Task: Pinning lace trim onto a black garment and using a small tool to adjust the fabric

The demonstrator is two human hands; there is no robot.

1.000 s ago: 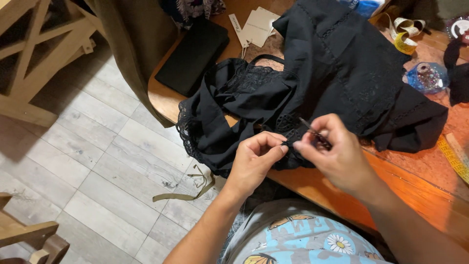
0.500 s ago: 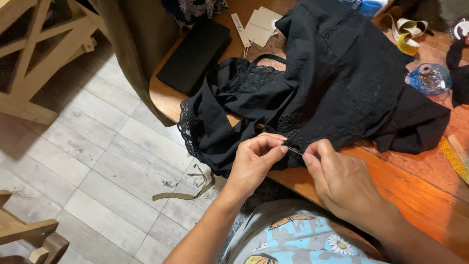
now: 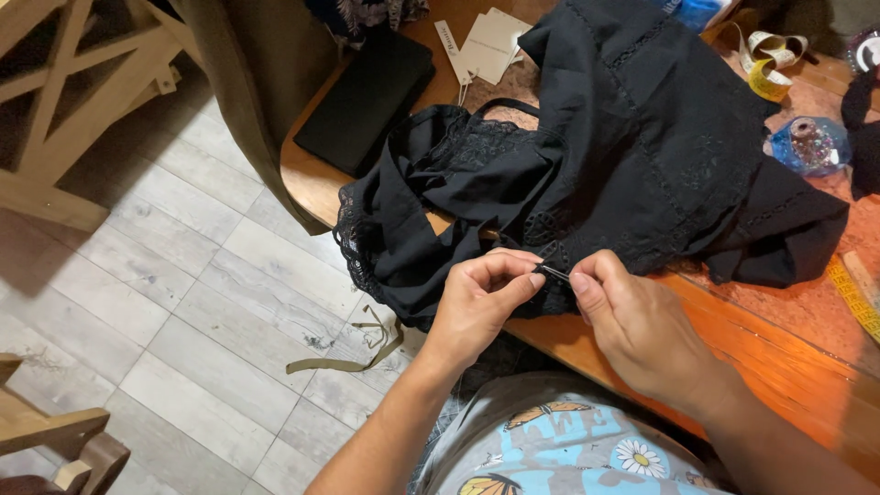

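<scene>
From the head camera, looking down: a black lacy garment (image 3: 632,156) lies spread on the orange wooden surface (image 3: 788,357), and one lacy edge hangs over the near side. The left hand (image 3: 477,307) pinches that edge tight with its fingers (image 3: 524,280). The right hand (image 3: 642,330) is just beside it, and its fingers (image 3: 587,275) squeeze a thin dark needle (image 3: 553,271) at the cloth.

The garment looks soft, light and floppy. The lace looks easy to tear, so the sewn edge seems the best place to hold it.

Up top lie white paper tags (image 3: 481,46), flat and square-cornered. Beside them sits a flat black box (image 3: 367,96). At the right lie a clear bag of beads (image 3: 807,147) and a yellow measuring tape (image 3: 770,69).
</scene>
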